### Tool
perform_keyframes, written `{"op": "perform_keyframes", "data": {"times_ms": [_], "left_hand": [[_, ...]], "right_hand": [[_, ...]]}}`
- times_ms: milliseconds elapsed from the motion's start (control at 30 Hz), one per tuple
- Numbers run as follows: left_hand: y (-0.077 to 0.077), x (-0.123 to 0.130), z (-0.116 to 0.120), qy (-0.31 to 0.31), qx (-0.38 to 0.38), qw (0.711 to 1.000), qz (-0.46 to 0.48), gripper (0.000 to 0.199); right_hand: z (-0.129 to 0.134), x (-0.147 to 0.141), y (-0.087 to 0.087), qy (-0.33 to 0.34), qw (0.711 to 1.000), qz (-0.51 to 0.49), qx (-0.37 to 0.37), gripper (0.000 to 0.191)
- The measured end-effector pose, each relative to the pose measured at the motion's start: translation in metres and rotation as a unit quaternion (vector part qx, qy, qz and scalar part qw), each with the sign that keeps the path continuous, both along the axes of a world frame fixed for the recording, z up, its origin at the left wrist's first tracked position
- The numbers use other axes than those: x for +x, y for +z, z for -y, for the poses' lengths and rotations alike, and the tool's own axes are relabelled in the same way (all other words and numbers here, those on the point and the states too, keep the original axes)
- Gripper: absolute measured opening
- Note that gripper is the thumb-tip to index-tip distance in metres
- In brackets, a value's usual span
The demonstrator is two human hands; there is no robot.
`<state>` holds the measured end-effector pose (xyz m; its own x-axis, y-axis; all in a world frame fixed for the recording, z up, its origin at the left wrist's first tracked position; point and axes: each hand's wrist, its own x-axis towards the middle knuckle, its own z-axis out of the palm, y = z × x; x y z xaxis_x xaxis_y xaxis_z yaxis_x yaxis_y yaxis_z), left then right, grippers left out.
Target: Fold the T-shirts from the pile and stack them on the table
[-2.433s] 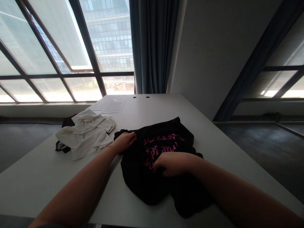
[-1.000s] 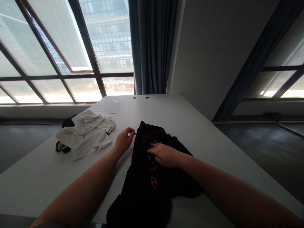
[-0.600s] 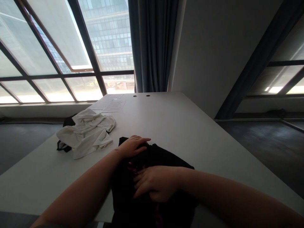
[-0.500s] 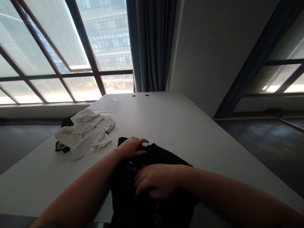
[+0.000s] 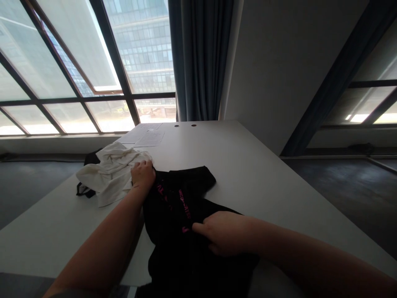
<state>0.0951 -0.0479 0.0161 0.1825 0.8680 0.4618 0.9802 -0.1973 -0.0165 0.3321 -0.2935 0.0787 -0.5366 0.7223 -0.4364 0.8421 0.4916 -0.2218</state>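
A black garment (image 5: 173, 244) with pink lettering, likely a T-shirt, lies over the near edge of the white table (image 5: 248, 174). One part of it, perhaps a sleeve, spreads out to the right on the tabletop. My left hand (image 5: 143, 174) is closed on its upper left edge, right beside a crumpled white garment (image 5: 108, 174). Lower down and to the right, my right hand (image 5: 226, 231) grips the black cloth, index finger stretched along the lettering. The right hand's other fingertips are hidden in the fabric.
Something dark with a strap (image 5: 85, 190) sticks out from under the white garment. Sheets of paper (image 5: 145, 138) lie at the table's far left, near two dark round holes. Behind are windows, a blue curtain (image 5: 201, 62) and a wall.
My left hand has moved left and a little up, closing on the cloth's edge. The black garment has opened out, with a part now spread to the right. The right hand has shifted right.
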Motion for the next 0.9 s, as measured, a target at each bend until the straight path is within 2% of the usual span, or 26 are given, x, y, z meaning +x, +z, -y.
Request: {"op": "perform_keyframes", "data": {"times_ms": [67, 100, 167, 233, 300, 367, 433, 533, 633, 700, 800, 900], "left_hand": [[0.000, -0.004, -0.003, -0.011, 0.006, 1.000, 0.008, 0.026], [-0.001, -0.003, -0.002, -0.045, 0.005, 0.999, 0.012, 0.029], [-0.003, 0.005, 0.003, -0.166, -0.012, 0.986, 0.015, 0.033], [-0.007, 0.018, 0.011, -0.284, -0.057, 0.957, 0.011, 0.032], [-0.012, 0.029, 0.020, -0.340, -0.111, 0.934, -0.001, 0.029], [-0.016, 0.036, 0.027, -0.343, -0.148, 0.927, -0.022, 0.031], [-0.017, 0.039, 0.030, -0.319, -0.165, 0.932, -0.045, 0.033], [-0.012, 0.037, 0.031, -0.244, -0.182, 0.950, -0.065, 0.040], [-0.006, 0.036, 0.030, -0.172, -0.206, 0.961, -0.071, 0.033], [-0.003, 0.038, 0.031, -0.144, -0.219, 0.963, -0.070, 0.030], [0.002, 0.041, 0.037, -0.140, -0.243, 0.957, -0.069, 0.030], [0.012, 0.045, 0.048, -0.192, -0.291, 0.935, -0.070, 0.025]], "right_hand": [[-0.009, 0.006, -0.003, -0.025, 0.999, -0.009, -0.021, 0.062], [-0.014, 0.009, -0.004, -0.042, 0.999, -0.014, -0.024, 0.067], [-0.022, 0.015, -0.006, -0.072, 0.997, -0.018, -0.019, 0.073], [-0.027, 0.020, -0.007, -0.085, 0.996, -0.006, -0.012, 0.068], [-0.032, 0.026, -0.009, -0.092, 0.995, 0.022, -0.010, 0.056], [-0.039, 0.036, -0.011, -0.110, 0.993, 0.045, -0.002, 0.048], [-0.051, 0.054, -0.015, -0.141, 0.989, 0.050, 0.017, 0.045], [-0.077, 0.096, -0.027, -0.203, 0.976, 0.057, 0.060, 0.040], [-0.100, 0.145, -0.042, -0.278, 0.950, 0.071, 0.120, 0.032], [-0.111, 0.174, -0.051, -0.316, 0.933, 0.067, 0.160, 0.027], [-0.117, 0.204, -0.063, -0.362, 0.901, 0.053, 0.234, 0.016], [-0.116, 0.218, -0.070, -0.402, 0.853, 0.048, 0.329, 0.016]]}}
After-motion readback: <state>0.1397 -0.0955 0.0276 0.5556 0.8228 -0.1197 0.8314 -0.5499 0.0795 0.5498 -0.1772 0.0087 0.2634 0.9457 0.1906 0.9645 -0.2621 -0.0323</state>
